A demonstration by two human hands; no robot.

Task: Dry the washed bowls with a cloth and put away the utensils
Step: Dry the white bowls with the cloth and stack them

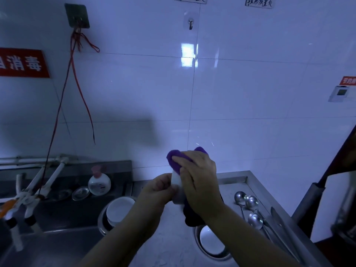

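A small white bowl [176, 180] is held up on edge over the steel counter [173, 237]. My left hand [158, 189] grips its near rim. My right hand [198, 176] holds a purple cloth [173, 157] wrapped over the bowl's far side. The cloth's dark tail hangs below my right wrist. Another white bowl [119, 209] sits in a metal basin [101, 222] by the sink's edge. A third white bowl [210, 241] lies in a metal basin [215, 256] under my right forearm. Three spoons [250, 207] and other long utensils [277, 226] lie on the counter at the right.
A sink [57, 218] with white taps [34, 191] is at the left, with a soap bottle [99, 183] and a small metal lid [81, 193] on its ledge. Red wires [57, 112] hang down the tiled wall. A white board [333, 207] leans at the right edge.
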